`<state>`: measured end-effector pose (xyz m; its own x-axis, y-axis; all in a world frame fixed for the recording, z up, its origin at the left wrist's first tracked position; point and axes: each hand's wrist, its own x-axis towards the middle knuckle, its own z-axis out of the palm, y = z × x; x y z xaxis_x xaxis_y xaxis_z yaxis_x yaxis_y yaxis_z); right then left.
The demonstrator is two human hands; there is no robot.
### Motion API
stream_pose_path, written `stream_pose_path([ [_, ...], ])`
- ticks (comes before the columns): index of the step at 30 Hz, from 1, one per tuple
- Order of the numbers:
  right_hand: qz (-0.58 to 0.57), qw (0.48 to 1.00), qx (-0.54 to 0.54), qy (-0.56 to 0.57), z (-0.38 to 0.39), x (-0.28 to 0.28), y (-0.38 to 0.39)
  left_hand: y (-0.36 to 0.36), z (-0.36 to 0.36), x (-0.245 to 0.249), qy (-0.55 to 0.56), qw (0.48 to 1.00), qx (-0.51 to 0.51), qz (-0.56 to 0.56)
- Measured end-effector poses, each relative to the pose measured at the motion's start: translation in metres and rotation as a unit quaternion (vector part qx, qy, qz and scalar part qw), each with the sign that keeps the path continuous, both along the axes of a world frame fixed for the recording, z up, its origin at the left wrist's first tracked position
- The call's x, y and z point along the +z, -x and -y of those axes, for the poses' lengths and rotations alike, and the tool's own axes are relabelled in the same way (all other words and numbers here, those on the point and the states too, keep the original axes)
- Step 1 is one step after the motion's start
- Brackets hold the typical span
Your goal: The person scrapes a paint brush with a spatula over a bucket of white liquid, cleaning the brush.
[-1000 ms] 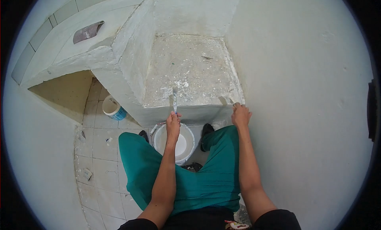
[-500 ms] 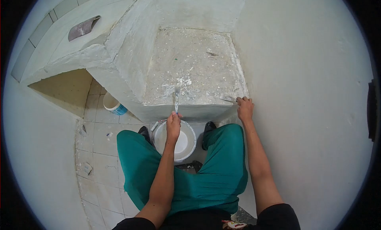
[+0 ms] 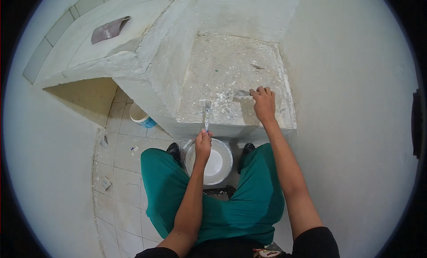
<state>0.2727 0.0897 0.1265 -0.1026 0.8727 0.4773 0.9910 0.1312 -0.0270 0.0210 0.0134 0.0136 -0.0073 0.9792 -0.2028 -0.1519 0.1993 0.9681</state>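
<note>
My left hand [image 3: 203,147] is closed on the handle of a paint-stained brush [image 3: 207,112], whose bristles point away from me over the near edge of a rough ledge [image 3: 227,58]. Above the ledge, my right hand [image 3: 264,104] pinches a small scraper [image 3: 242,93] with its blade pointing left, near white flakes and smears. Below my left hand, between my knees, a round white bucket [image 3: 226,147] holds a whitish liquid; my left forearm hides part of it.
A curved grey-brown piece [image 3: 110,30] lies on the raised surface at the upper left. A small white and blue bucket [image 3: 144,119] stands on the tiled floor [image 3: 126,178] by the opening. Walls rise right and behind the ledge.
My right hand has moved left and inward with the scraper, from the ledge's right corner to over its middle. The view has shifted, so the surroundings appear further right.
</note>
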Motion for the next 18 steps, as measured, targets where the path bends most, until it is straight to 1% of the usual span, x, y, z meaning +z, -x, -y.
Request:
stream_pose_path([
  [1,0.005,1.000,0.008,-0.018,-0.001,-0.003,0.005,0.001,0.001,0.002,-0.003,1.000,0.003,0.001],
  [7,0.046,0.998,0.046,-0.027,0.007,-0.016,0.013,0.006,0.004,0.008,0.001,1.000,0.003,0.012],
  [10,0.031,0.992,0.016,-0.119,0.021,-0.021,0.014,0.004,0.000,0.014,-0.006,1.000,-0.001,0.028],
  [13,0.007,0.997,0.025,-0.066,0.031,-0.028,0.014,0.004,0.006,0.015,0.000,1.000,0.001,0.029],
  [18,-0.044,0.995,-0.001,-0.095,0.041,-0.045,0.027,0.000,0.006,0.012,-0.015,0.999,0.017,0.024],
])
